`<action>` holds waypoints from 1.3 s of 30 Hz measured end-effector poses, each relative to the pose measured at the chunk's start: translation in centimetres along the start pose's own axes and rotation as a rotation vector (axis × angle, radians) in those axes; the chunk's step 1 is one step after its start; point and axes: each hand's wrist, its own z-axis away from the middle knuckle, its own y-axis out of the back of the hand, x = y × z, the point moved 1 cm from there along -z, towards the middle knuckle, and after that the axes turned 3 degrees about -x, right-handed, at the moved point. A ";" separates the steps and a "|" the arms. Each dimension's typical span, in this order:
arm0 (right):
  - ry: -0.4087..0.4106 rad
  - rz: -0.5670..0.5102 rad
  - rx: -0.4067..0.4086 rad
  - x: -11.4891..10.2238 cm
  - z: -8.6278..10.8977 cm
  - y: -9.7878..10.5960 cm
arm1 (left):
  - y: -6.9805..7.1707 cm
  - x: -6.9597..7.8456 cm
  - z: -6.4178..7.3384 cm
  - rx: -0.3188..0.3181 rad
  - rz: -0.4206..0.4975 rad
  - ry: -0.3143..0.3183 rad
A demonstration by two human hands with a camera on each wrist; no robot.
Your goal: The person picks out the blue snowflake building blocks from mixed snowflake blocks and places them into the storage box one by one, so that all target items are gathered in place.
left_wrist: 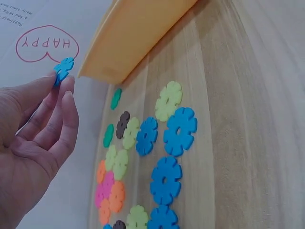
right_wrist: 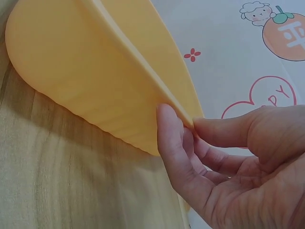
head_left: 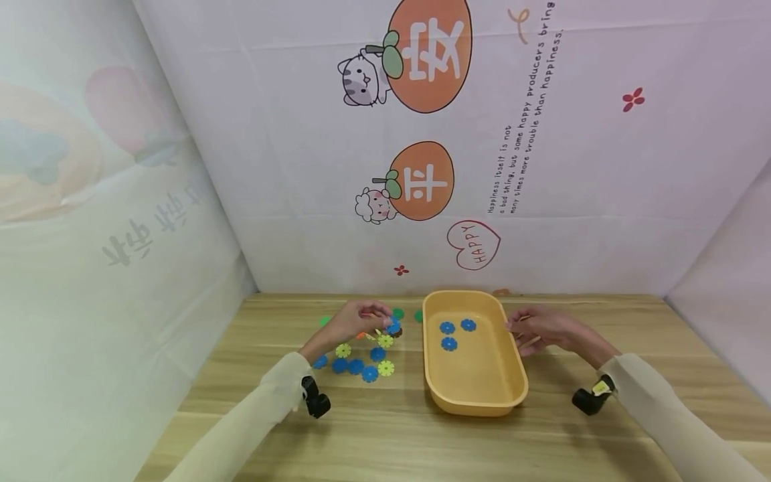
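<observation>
Between thumb and fingertips my left hand (left_wrist: 43, 119) pinches a blue flower-shaped plastic disc (left_wrist: 64, 70), raised above the loose pieces left of the tub. My right hand (head_left: 545, 328) holds the right rim of the yellow plastic tub (head_left: 476, 395), thumb (right_wrist: 224, 131) on the rim and fingers curled beneath it. Several blue discs (head_left: 448, 343) lie inside the tub toward its far end. Under and around my left hand are loose flower discs: blue (left_wrist: 180, 131), yellow-green (left_wrist: 169, 101), orange (left_wrist: 116, 196), pink (left_wrist: 105, 188), green (left_wrist: 116, 98) and dark brown (left_wrist: 123, 125).
The wooden table (head_left: 385, 435) meets a white printed cloth backdrop (head_left: 301, 167) at its far edge. Another white cloth panel (head_left: 90, 301) rises along the left side. A small black camera (head_left: 316, 398) is strapped at the left wrist, another (head_left: 590, 400) at the right.
</observation>
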 end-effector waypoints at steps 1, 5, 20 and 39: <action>-0.001 0.001 0.000 0.0 0.0 0.0 | -0.1 0.1 -0.1 0.001 0.006 0.002; 0.015 0.007 -0.011 -0.1 0.0 0.1 | -0.7 0.7 -0.8 -0.005 0.023 -0.002; 0.043 0.011 -0.028 -0.2 -0.4 -0.2 | -4.5 3.4 -4.8 -0.058 -0.174 -0.081; 0.028 -0.019 -0.018 -0.1 -0.5 -0.3 | -9.8 3.9 -10.8 -0.175 -0.401 -0.136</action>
